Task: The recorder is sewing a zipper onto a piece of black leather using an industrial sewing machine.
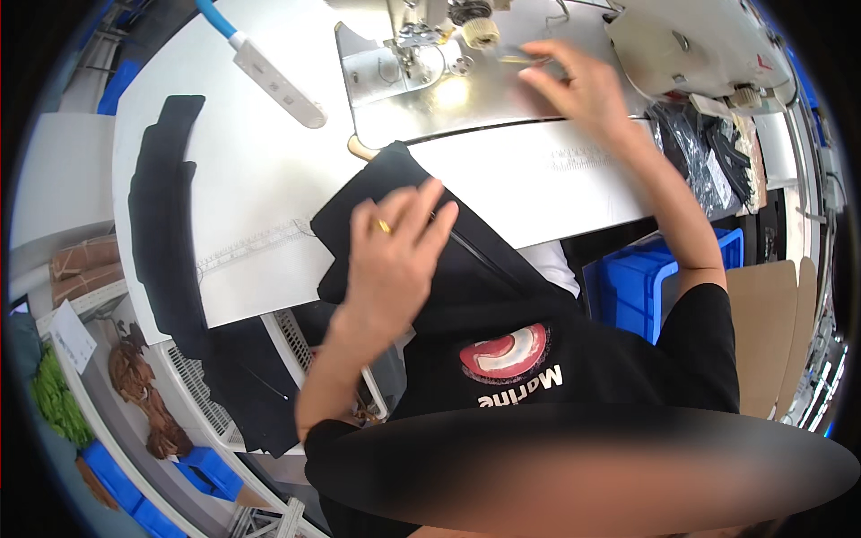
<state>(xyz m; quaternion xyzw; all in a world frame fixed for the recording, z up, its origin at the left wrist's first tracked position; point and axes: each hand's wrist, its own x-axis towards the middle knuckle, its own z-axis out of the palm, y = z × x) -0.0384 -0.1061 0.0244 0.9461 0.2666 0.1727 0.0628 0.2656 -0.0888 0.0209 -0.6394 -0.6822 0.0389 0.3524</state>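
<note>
**Fingers bent over black cloth point(471, 247) on the left, parted around a thin tool point(513, 60) on the right**

Left hand point(390, 264) lies palm down over the cloth, its fingers slightly spread; whether they pinch the fabric cannot be told. It wears a yellow ring point(384, 226). Right hand point(538, 67) is at the metal bed point(493, 103) of the sewing machine point(700, 49), thumb and forefinger apart, with the tool showing at the gap between them. Blur hides the tool's shape and whether the fingers are clamped on it.

The cloth sits at the front edge of the white table point(256, 188), below the bed, and reaches toward the person's black shirt point(619, 359). A dark slit or seam runs slantwise across it, to the right of the left hand.

Farther left, a stack of black pieces point(161, 224) lies along the table and reaches its front edge; more black fabric is over a white basket point(193, 381) below. A white bar point(278, 81) on a blue cable point(215, 16) is above the table, left of the machine. To the right are plastic bags point(691, 152), a blue crate point(628, 287) and cardboard point(760, 323).
</note>
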